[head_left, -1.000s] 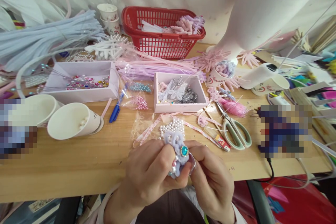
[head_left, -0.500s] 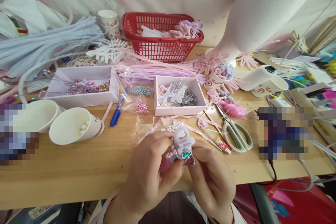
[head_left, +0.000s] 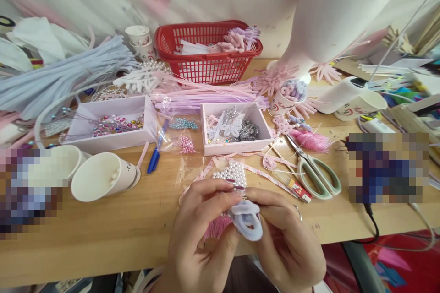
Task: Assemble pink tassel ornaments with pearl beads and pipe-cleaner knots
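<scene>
Between my two hands, above the table's front edge, is a small pipe-cleaner ornament [head_left: 248,224] with pale lavender fuzzy loops. My left hand [head_left: 202,229] is closed on its left side, fingertips at the top and thumb below. From the right, my right hand [head_left: 287,233] pinches the same piece, with a ring on one finger. A pink tassel [head_left: 218,227] shows behind my left fingers; whether it joins the ornament I cannot tell. Just beyond the fingertips lies a patch of white pearl beads [head_left: 231,171], partly covered by my hands.
Scissors [head_left: 318,174] and a pink measuring tape [head_left: 263,172] lie to the right. Two white boxes [head_left: 237,147] [head_left: 113,142] hold beads and trims. Paper cups [head_left: 103,176] stand left, near a blue pen [head_left: 153,160]. Behind are pipe cleaners [head_left: 209,103] and a red basket [head_left: 209,68].
The ornament has been turned: its teal gem faced me before and is now out of sight, with the lavender loops tipped down toward me. My left fingers have moved over its top.
</scene>
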The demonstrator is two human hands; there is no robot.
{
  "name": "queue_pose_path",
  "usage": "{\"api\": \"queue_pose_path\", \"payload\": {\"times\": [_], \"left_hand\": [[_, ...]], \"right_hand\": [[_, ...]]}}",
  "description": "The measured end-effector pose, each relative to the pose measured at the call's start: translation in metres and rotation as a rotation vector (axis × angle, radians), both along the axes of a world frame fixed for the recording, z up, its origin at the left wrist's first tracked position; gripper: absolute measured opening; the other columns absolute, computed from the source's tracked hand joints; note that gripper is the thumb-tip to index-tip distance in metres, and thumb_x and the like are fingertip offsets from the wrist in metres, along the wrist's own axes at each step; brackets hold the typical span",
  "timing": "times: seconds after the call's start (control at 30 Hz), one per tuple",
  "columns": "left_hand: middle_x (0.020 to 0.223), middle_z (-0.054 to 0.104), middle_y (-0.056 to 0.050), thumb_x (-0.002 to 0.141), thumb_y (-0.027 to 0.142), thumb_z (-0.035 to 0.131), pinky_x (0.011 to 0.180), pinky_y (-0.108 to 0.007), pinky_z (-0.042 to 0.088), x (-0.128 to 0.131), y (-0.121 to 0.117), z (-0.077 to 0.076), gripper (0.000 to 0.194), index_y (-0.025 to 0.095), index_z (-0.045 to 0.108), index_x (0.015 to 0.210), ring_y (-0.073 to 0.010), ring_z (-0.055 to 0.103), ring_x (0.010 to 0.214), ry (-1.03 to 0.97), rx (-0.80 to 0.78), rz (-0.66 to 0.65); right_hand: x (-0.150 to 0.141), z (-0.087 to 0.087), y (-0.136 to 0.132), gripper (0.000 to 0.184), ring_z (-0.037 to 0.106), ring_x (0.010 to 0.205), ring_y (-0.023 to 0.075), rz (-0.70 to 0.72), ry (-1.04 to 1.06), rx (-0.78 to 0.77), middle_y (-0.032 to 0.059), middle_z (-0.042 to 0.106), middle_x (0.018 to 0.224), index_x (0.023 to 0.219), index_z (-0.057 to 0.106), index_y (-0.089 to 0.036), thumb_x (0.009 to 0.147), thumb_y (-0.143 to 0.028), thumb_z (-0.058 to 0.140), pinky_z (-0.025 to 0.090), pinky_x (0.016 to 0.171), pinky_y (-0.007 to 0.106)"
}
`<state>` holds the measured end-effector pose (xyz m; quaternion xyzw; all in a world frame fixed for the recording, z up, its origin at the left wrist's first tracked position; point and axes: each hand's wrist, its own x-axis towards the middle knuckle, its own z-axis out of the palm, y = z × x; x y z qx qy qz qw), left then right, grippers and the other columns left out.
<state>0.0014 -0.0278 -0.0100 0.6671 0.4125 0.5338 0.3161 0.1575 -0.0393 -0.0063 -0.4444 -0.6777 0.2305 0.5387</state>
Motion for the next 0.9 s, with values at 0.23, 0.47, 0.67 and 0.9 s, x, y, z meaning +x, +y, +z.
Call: {"api": "queue_pose_path", "payload": {"times": [0.23,0.47,0.67,0.9], "left_hand": [[0.126,0.062,-0.009,0.097,0.027,0.066,0.096,-0.038,0.059,0.004,-0.006,0.000,0.031,0.028,0.066,0.128,-0.0245,0.061,0.118,-0.088,-0.054,-0.002],[0.117,0.067,-0.005,0.093,0.028,0.074,0.093,-0.024,0.058,0.000,0.002,0.007,0.023,0.026,0.072,0.116,-0.0175,0.066,0.111,-0.221,-0.089,-0.047],[0.115,0.070,-0.002,0.089,0.017,0.077,0.092,-0.022,0.060,-0.007,0.005,0.003,0.023,0.028,0.077,0.109,-0.0155,0.070,0.107,-0.326,-0.181,-0.143],[0.109,0.074,-0.002,0.089,0.016,0.078,0.087,-0.021,0.062,-0.010,0.010,0.000,0.016,0.030,0.081,0.095,-0.0144,0.074,0.100,-0.586,-0.365,-0.208]], "right_hand": [[-0.004,0.005,0.001,0.033,0.078,0.099,0.0154,-0.018,0.021,0.019,0.0075,0.080,0.110,0.104,0.065,-0.024,0.085,0.003,0.059,0.062,0.088,0.021],[0.001,0.008,0.006,0.032,0.078,0.103,0.0164,0.022,-0.133,0.096,0.0116,0.079,0.108,0.106,0.063,-0.019,0.084,0.004,0.058,0.062,0.091,0.020],[0.003,0.012,0.007,0.033,0.075,0.108,0.0138,0.029,-0.211,0.120,0.0126,0.078,0.109,0.108,0.061,-0.016,0.084,0.005,0.057,0.057,0.099,0.017],[0.001,0.014,0.008,0.032,0.074,0.110,0.0122,0.042,-0.268,0.156,0.0124,0.078,0.108,0.107,0.061,-0.015,0.083,0.007,0.056,0.054,0.103,0.016]]}}
